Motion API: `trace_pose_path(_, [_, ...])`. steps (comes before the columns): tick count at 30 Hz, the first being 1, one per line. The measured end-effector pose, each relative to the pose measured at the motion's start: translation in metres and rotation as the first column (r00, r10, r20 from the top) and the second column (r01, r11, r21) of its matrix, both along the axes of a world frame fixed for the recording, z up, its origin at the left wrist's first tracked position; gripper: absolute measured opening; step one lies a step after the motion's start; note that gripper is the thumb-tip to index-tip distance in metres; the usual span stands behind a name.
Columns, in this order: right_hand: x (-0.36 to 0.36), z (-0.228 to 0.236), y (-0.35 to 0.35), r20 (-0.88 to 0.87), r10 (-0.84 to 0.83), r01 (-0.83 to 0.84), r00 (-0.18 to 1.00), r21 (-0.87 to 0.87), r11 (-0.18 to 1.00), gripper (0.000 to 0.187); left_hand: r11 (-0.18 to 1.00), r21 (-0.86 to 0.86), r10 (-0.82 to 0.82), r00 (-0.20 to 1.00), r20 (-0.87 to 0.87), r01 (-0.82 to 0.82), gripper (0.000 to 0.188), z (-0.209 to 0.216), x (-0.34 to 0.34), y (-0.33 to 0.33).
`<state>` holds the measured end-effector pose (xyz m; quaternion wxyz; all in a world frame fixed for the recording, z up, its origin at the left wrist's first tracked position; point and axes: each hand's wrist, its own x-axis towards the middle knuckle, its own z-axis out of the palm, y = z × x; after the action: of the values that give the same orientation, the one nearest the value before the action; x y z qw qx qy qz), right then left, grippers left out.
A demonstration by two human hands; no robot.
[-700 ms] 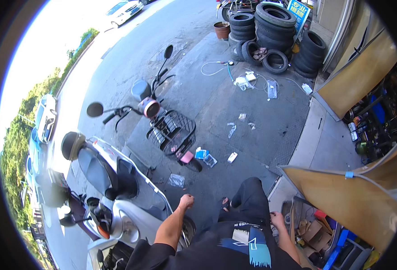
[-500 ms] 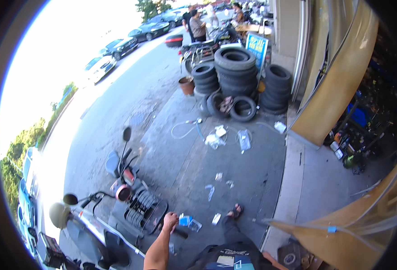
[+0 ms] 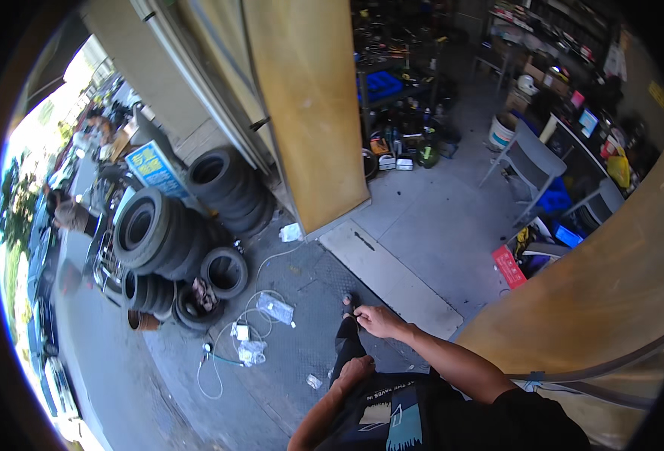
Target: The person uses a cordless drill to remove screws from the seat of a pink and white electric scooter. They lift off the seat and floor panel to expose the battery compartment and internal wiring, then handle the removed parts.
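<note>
My right hand (image 3: pixel 379 322) reaches out in front of me, above my sandalled foot (image 3: pixel 348 304). Its fingers are closed in a pinch, and anything between them is too small to make out. Close to my dark trouser leg (image 3: pixel 348 347), my left hand (image 3: pixel 357 368) is curled with its back showing. Its fingertips are hidden, so what they hold, if anything, does not show. Ahead on the dark ground lie a clear plastic bag (image 3: pixel 275 308), crumpled clear packaging (image 3: pixel 252 352) and a thin hose with a round gauge (image 3: pixel 208 347).
Stacked black tyres (image 3: pixel 148 233) stand at the left by a blue sign (image 3: pixel 156 171). A tan plastic curtain (image 3: pixel 309 113) hangs beside the shop doorway, another at the lower right. Inside are a grey chair (image 3: pixel 531 161), a white bucket (image 3: pixel 502 131) and cluttered shelves.
My view has swung right, from the street and parked scooters to the shop doorway. My left hand has left the scooter's rear rack and is by my leg. My right hand has come into view.
</note>
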<state>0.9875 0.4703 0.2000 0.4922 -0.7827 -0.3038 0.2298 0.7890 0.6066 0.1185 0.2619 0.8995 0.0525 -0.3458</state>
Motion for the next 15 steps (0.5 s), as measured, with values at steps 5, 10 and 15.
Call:
trace_pose_path(5, [0.085,0.004,-0.078,-0.246,-0.118,-0.121,0.962,-0.773,0.622,0.037,0.565,-0.822,-0.089,0.996,0.022,0.069,0.03,-0.023,0.145,0.093])
trace_pose_path(10, [0.161,0.023,-0.128,-0.075,-0.594,0.285,0.801,-0.824,0.489,0.064,0.846,-0.356,-0.433,0.901,-0.024,0.397,0.023,-0.007,0.272,0.086])
trace_pose_path(15, [0.242,0.002,-0.137,0.102,-0.684,0.456,0.722,-0.814,0.36,0.06,0.864,-0.353,0.009,0.712,-0.702,-0.359,0.029,0.013,0.401,0.047])
